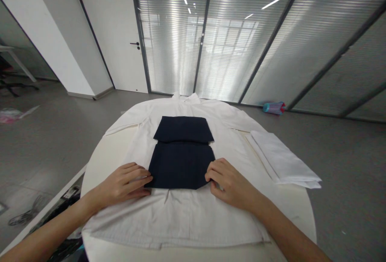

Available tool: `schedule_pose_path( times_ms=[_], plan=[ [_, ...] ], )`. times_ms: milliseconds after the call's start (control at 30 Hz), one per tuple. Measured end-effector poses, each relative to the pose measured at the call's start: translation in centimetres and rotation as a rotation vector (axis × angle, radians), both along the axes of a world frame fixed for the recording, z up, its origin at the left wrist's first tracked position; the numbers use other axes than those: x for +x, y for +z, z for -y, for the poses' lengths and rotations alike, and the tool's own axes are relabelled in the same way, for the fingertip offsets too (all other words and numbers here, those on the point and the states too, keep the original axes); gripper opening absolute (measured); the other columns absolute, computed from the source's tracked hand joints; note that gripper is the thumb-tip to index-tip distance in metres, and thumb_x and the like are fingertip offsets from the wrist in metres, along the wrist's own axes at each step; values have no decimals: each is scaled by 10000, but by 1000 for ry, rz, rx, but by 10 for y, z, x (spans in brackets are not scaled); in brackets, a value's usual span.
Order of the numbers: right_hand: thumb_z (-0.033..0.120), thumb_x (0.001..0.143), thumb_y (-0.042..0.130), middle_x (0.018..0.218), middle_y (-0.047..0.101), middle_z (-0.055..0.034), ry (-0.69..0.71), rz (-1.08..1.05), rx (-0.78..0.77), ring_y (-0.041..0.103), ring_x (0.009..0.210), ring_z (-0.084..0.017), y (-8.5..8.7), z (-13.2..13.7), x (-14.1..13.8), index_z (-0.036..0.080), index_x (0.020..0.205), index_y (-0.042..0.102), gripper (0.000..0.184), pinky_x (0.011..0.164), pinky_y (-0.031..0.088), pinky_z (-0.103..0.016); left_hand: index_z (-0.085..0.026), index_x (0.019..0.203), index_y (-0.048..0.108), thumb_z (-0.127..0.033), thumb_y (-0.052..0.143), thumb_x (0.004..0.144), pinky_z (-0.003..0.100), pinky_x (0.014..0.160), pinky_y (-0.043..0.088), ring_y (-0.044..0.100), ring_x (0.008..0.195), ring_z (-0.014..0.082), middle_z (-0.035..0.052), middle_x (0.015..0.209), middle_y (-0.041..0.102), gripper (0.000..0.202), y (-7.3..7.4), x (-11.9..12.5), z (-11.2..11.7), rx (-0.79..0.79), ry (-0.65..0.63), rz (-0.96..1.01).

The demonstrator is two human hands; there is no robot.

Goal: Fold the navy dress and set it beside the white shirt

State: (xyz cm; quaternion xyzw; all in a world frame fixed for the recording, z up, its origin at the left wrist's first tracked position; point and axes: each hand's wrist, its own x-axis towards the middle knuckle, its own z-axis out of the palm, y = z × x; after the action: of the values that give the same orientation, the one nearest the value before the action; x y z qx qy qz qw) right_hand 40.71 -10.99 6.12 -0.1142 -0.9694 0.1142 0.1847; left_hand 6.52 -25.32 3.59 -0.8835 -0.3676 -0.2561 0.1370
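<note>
A dark navy cloth lies on the back of a white long shirt, spread over a round table. Its near panel is smooth, and a crease or gap parts it from a second navy panel farther off; I cannot tell whether the two are one piece. At the near left corner, my left hand has its fingertips closed on the cloth's edge. My right hand pinches the near right corner with curled fingers, bending it slightly. The shirt's collar points away from me.
Folded white cloth rests at the table's right side, overhanging the edge. The round table shows its pale top at left. Beyond are a white door, glass partitions and a blue-and-red object on the floor. Cables lie at lower left.
</note>
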Motion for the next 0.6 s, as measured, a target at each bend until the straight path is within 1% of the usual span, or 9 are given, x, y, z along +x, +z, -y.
schedule_pose_path(
  times_ms=[100,233,333,400,433,500,533,600],
  plan=[
    [48,831,477,860,585,-51,-12,-189,56,525,822,-198,-4,-2,-2,200,879,586,193,768,418,-356,-166,1184,636,-281,691,918,319,716,562,684,799,187,87,939,722,294,2,0,1,24,25,-29],
    [82,871,469,871,583,-52,-69,-331,-6,543,817,-195,-8,-3,-2,223,898,586,185,732,448,-344,-178,1219,639,-201,660,916,326,785,561,689,880,199,94,1008,718,305,-4,2,-2,-13,97,-38],
    [120,899,481,885,583,-59,-67,-338,-20,552,830,-199,-9,-6,1,229,926,597,162,744,476,-353,-194,1137,664,-151,600,922,326,805,562,691,914,202,91,1017,720,228,-6,3,-7,-49,137,2],
    [193,900,558,934,597,-74,-44,-249,-8,557,871,-214,-9,-9,4,223,988,613,108,774,489,-375,-194,1067,661,-136,565,925,318,790,565,693,905,196,87,1005,721,181,-3,4,-11,-43,161,67],
    [238,881,617,979,604,-86,-29,-180,2,561,909,-228,-9,-11,5,217,1047,620,167,802,493,-394,-192,1050,652,-129,554,926,315,785,567,695,901,192,85,1002,721,170,-1,4,-12,-35,172,99],
    [282,810,714,1098,603,-114,-13,-31,22,558,1012,-263,-9,-13,7,207,1205,607,416,879,490,-443,-189,1041,633,-119,541,926,322,805,573,699,932,196,88,1024,721,163,2,6,-14,-27,180,145],
    [269,780,731,1157,594,-124,-14,27,29,550,1064,-277,-8,-14,8,209,1281,584,525,919,480,-465,-187,1049,622,-116,535,930,326,818,578,701,963,200,95,1054,719,163,2,7,-15,-29,179,163],
    [200,749,702,1242,576,-127,-27,77,30,529,1148,-289,-7,-15,10,229,1378,536,650,983,454,-490,-183,1070,590,-115,515,946,329,837,588,699,1031,206,115,1150,702,160,-1,9,-16,-54,182,212]
  ],
)
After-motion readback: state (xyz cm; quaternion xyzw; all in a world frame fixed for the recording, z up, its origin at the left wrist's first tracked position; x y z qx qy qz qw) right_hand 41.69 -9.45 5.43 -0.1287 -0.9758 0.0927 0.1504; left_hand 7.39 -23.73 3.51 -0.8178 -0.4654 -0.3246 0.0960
